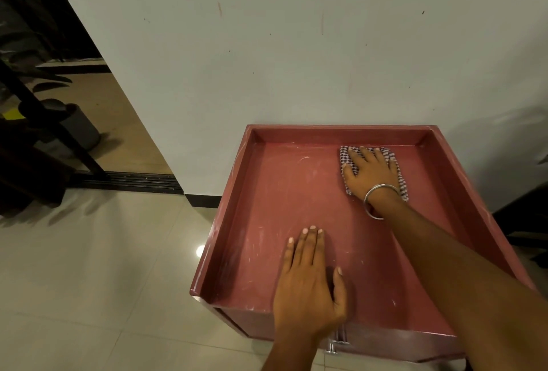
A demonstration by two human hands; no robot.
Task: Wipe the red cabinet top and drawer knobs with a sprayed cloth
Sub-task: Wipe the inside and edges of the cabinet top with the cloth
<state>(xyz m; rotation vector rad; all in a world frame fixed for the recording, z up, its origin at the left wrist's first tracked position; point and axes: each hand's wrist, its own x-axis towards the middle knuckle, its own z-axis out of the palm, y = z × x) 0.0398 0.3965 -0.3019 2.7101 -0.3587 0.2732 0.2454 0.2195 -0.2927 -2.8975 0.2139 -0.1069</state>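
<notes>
The red cabinet top [290, 192] is a shallow tray with raised rims on three sides, scuffed with pale scratches. A checked purple-and-white cloth [398, 176] lies flat near its far right corner. My right hand [370, 172], with a metal bangle on the wrist, presses palm-down on the cloth with fingers spread. My left hand [308, 278] rests flat on the bare top near the front edge, holding nothing. Below that edge, metal drawer knobs [338, 341] show on the cabinet front, partly hidden by my left wrist.
The cabinet stands against a white wall [267, 59]. Pale floor tiles [89, 267] lie to the left. Further left is a doorway with a dark sliding track [133, 181], a dark stand and a grey bin [80, 127]. Dark furniture [525, 216] sits to the right.
</notes>
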